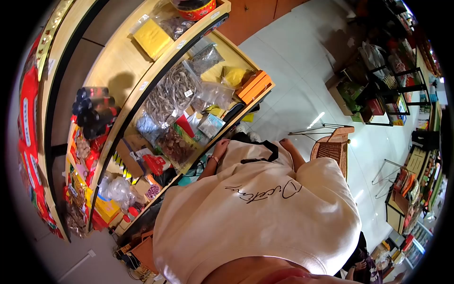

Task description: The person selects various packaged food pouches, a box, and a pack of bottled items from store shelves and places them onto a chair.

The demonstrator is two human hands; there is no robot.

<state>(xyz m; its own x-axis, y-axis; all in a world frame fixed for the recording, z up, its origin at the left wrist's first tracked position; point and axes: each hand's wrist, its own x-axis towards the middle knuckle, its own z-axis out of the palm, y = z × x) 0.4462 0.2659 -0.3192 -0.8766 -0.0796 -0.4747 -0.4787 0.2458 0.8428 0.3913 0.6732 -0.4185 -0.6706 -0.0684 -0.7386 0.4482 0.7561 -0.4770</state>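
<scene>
The left hand (221,148) is held at the edge of the smooth cream shirt (255,203), near a pale wooden shelf (238,52) on which a crinkled clear bag (170,90) of twiggy, dried pieces is laid. The right hand (285,143) is lowered near a woven wicker chair (330,150); whether either is clenched or released cannot be told.

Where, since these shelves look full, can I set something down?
Bare board shows between the yellow block and dark jars. Floor looks open between the orange box and wicker chair. The shelf by the left hand is crowded with bags.
</scene>
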